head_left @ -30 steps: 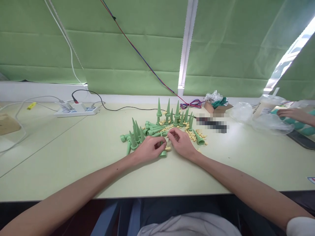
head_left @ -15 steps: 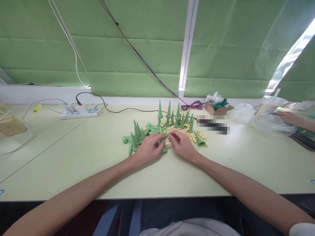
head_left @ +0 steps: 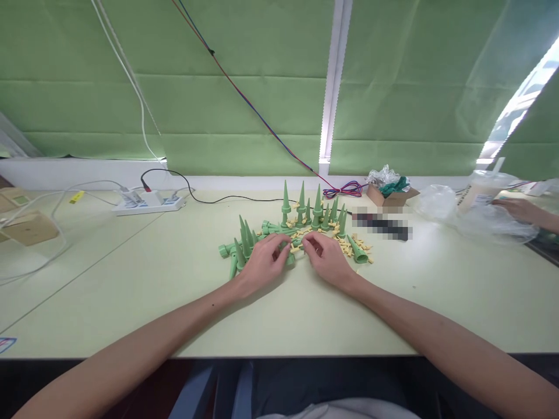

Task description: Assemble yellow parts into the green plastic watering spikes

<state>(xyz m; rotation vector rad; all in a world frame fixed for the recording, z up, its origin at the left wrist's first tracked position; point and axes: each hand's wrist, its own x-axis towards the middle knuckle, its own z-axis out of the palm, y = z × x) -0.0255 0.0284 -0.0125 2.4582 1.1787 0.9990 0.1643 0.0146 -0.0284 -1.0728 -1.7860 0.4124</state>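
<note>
My left hand (head_left: 267, 256) is closed in a pinch beside several upright green cones (head_left: 245, 235), its fingertips at a small yellow piece (head_left: 296, 248). My right hand (head_left: 326, 256) faces it, thumb and fingers pressed together; what it grips, if anything, is too small to name. Behind both hands stand more green cones (head_left: 318, 209), with small yellow pieces scattered round their bases. A green cone (head_left: 358, 250) lies on its side to the right of my right hand, among further yellow pieces (head_left: 365, 247). Part of a green piece shows beside my left fingertips.
A white power strip (head_left: 151, 202) and cardboard boxes (head_left: 32, 228) are at the left. Toward the right are a small open box (head_left: 391, 196), a blurred dark object (head_left: 379, 226), and a cup (head_left: 483, 189) with plastic wrap. Another person's hand (head_left: 519, 209) touches the wrap.
The view has shifted slightly. My fingertips have drawn a little apart, and the green cone that stood at my left fingertips is no longer seen upright there. A yellow piece shows more clearly between the hands.
</note>
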